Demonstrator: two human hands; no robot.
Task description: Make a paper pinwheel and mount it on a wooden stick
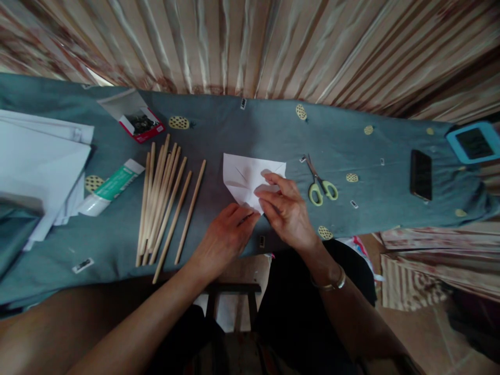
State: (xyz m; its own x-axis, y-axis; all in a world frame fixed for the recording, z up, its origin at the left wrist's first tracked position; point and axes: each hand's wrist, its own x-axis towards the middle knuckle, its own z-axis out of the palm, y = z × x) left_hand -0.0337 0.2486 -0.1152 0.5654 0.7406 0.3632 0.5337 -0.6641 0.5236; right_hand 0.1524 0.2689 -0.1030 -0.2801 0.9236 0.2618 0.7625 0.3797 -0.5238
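A small white sheet of paper [244,174] with crease or cut lines lies near the front edge of the cloth-covered table. Its near corner is between my hands. My left hand [232,229] pinches the paper's near edge from the left, the fingertips pressed together. From the right, my right hand [287,211] grips the same sheet, thumb and fingers closed at its right and lower part. My fingers hide part of the paper. Just right of my right hand lie scissors [321,185] with pale green handles, blades slightly apart.
Several wooden sticks [166,192] lie left of my hands. Beyond them are a green-white glue tube [111,187], a red-white box [142,125] with small dark items, and white paper sheets [39,156]. At right sit a dark phone [421,174] and a blue-framed device [474,141]. Curtains [234,47] hang behind.
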